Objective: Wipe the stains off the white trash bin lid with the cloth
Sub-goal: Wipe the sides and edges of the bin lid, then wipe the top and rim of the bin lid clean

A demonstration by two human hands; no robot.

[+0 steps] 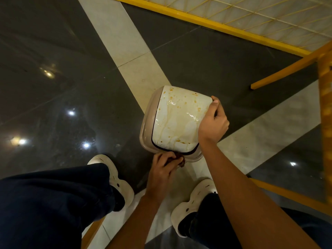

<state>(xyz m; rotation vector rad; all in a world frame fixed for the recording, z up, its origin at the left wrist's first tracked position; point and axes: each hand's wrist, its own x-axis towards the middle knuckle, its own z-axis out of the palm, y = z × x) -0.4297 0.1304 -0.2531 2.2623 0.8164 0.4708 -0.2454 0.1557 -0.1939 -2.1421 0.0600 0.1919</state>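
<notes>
Beneath the right hand (213,121), the lid (176,123) faced up toward the person. Curled fingers (214,103) wrapped its far-right edge, most likely to steady the bin (146,121) against rubbing. Orange stains (171,97) and pale runs spread leftward from those fingers, none yet wiped. Just below the lid's near edge, the left hand (161,169) bunched a dark cloth (181,159) in closed fingers, right at the rim. That looked like a starting point for wiping upward. The bin stood on the floor (71,87), ahead of the shoes (115,177).
</notes>
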